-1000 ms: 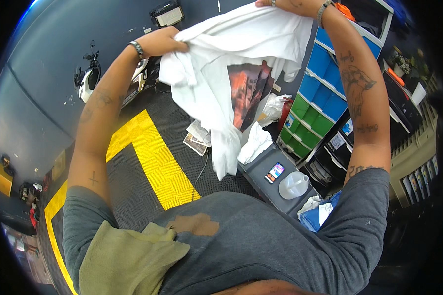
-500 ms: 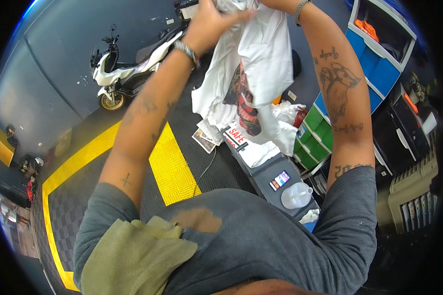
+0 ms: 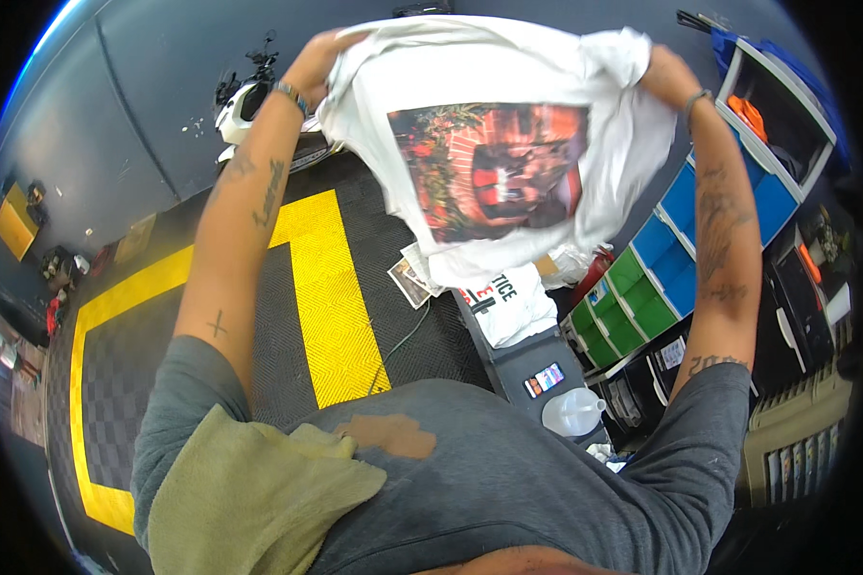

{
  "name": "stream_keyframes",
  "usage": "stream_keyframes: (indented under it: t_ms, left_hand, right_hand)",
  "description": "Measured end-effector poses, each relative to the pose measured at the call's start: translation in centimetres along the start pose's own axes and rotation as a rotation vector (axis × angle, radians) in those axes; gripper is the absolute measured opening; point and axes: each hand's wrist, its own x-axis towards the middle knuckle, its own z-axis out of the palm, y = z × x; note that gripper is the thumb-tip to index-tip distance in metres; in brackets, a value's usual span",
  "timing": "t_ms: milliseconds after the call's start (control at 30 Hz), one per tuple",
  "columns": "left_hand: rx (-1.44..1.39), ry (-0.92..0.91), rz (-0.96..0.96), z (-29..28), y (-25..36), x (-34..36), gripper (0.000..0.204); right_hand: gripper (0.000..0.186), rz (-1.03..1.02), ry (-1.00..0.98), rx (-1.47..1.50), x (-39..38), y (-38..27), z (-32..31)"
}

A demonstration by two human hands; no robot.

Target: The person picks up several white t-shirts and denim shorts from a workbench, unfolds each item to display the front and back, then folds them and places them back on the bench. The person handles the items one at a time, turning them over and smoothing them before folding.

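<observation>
A white T-shirt [image 3: 355, 125] with a large red and dark printed picture hangs spread wide in front of me, raised high. At its upper left my left hand [image 3: 322, 65] is closed on the cloth, its fingers partly behind the fabric. On the other side my right hand [image 3: 669, 79] grips the bunched cloth at the upper right, blurred by motion. Below the shirt, a folded white printed shirt [image 3: 523, 311] lies on a grey bench top [image 3: 513, 359].
A phone [image 3: 545, 380] and a translucent plastic bottle [image 3: 573, 412] stand on the bench. Blue and green drawers [image 3: 662, 249] are at the right. A white scooter [image 3: 240, 115] stands at the back left. Yellow strips [image 3: 331, 307] mark the dark floor. A green towel [image 3: 249, 489] hangs over my left side.
My hands have moved apart, left and right. The shirt, earlier bunched and hanging lengthwise, is now stretched out wide with its printed picture facing me.
</observation>
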Motion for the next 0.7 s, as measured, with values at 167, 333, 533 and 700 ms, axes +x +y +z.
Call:
stream_keyframes:
  t_ms: [167,333,533,700]
  left_hand:
    - [0.439,-0.247,0.009,7.2,8.4,4.0,0.032]
    - [0.098,-0.327,-0.031,11.6,8.6,3.7,0.023]
    - [0.435,-0.042,0.199,9.9,1.4,-4.0,0.087]
    - [0.975,-0.042,-0.194,6.1,-7.9,-9.5,0.063]
  right_hand:
    - [0.062,-0.193,-0.126,0.721,0.3,-14.8,6.9]
    - [0.037,-0.003,0.211,0.717,6.1,-24.0,8.9]
    - [0.037,0.066,0.422,0.758,9.2,-23.1,8.6]
    - [0.024,-0.243,0.614,0.437,11.2,-20.3,6.0]
